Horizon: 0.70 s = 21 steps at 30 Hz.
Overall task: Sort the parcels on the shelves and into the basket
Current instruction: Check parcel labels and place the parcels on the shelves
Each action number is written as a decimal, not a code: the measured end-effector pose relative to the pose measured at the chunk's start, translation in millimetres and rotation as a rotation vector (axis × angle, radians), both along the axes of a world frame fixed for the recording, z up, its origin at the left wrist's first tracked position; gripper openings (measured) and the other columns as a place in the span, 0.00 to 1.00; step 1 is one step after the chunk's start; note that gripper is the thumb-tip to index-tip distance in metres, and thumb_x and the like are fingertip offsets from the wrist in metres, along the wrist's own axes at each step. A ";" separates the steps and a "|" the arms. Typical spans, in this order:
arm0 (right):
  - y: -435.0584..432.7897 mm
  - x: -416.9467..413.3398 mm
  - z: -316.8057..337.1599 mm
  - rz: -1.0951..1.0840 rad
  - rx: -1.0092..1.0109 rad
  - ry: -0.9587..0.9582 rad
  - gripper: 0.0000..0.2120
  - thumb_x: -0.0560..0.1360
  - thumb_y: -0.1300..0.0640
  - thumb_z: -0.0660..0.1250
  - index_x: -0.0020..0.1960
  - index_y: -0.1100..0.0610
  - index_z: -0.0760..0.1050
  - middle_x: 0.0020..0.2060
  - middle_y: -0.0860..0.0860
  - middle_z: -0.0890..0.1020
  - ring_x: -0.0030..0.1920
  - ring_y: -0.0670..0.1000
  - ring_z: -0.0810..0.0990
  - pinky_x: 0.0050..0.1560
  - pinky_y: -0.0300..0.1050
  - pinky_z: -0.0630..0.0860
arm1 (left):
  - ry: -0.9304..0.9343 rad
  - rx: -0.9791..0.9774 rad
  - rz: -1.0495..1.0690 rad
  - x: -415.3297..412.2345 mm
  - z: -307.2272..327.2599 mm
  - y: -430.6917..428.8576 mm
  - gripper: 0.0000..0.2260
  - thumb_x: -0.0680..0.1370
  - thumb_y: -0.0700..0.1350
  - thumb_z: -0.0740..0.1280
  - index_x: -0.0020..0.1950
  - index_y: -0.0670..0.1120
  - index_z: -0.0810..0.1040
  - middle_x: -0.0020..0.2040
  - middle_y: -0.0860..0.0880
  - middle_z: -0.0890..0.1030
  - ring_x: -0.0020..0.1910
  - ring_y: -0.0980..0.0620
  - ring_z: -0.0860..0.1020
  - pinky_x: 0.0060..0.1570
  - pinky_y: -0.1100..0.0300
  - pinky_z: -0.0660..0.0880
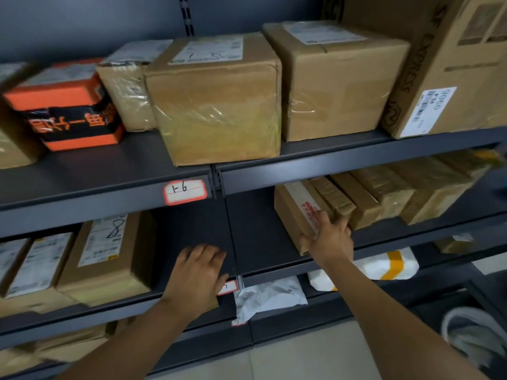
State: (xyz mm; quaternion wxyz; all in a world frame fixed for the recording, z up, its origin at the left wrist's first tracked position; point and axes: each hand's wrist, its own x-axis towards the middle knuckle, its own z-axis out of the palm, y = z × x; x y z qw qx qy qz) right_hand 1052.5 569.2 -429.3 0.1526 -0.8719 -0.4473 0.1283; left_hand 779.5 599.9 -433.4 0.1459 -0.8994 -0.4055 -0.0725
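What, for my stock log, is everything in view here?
orange-black box: one, upper shelf, left
brown boxes: at least five, upper shelf
labelled boxes: three, brown, middle shelf, left
brown parcels: several in a row, middle shelf, right
mailer bags: two, whitish, one yellow-taped, lower shelf
lower brown parcels: count unclear, lower shelf, left
shelf labels: three, white with red border, shelf edges
shelving: dark grey
bin: one, dark, lower right, pale bag inside
left hand: one, resting on middle shelf edge
right hand: one, gripping the row's end parcel
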 end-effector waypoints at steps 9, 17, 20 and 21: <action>1.0 -62.7 -22.6 0.405 0.270 -0.428 0.46 0.42 0.48 0.83 0.56 0.53 0.68 0.49 0.58 0.69 0.48 0.60 0.69 0.48 0.60 0.77 | -0.036 -0.040 0.089 -18.2 -7.8 -0.7 0.23 0.59 0.52 0.80 0.50 0.44 0.84 0.46 0.47 0.82 0.47 0.45 0.81 0.46 0.49 0.79; 10.5 -69.6 -21.8 0.364 0.260 -0.069 0.40 0.67 0.42 0.73 0.72 0.54 0.62 0.64 0.57 0.68 0.61 0.58 0.67 0.59 0.57 0.71 | -0.074 -0.049 0.088 -25.1 -16.1 -1.0 0.24 0.57 0.52 0.81 0.50 0.46 0.84 0.46 0.48 0.82 0.46 0.47 0.81 0.45 0.51 0.79; 24.4 -60.1 -21.9 0.276 0.123 0.301 0.52 0.62 0.40 0.76 0.76 0.50 0.51 0.72 0.53 0.60 0.72 0.57 0.58 0.71 0.57 0.61 | -0.078 -0.062 0.087 -29.1 -18.6 -2.7 0.23 0.58 0.52 0.81 0.50 0.47 0.84 0.46 0.49 0.82 0.47 0.47 0.81 0.45 0.51 0.79; 28.2 -59.3 -23.1 0.286 0.106 0.414 0.55 0.57 0.40 0.78 0.75 0.47 0.51 0.71 0.51 0.63 0.72 0.57 0.60 0.71 0.57 0.61 | -0.079 -0.065 0.088 -31.1 -19.0 -3.3 0.23 0.58 0.52 0.81 0.50 0.47 0.84 0.46 0.49 0.82 0.47 0.47 0.81 0.45 0.51 0.79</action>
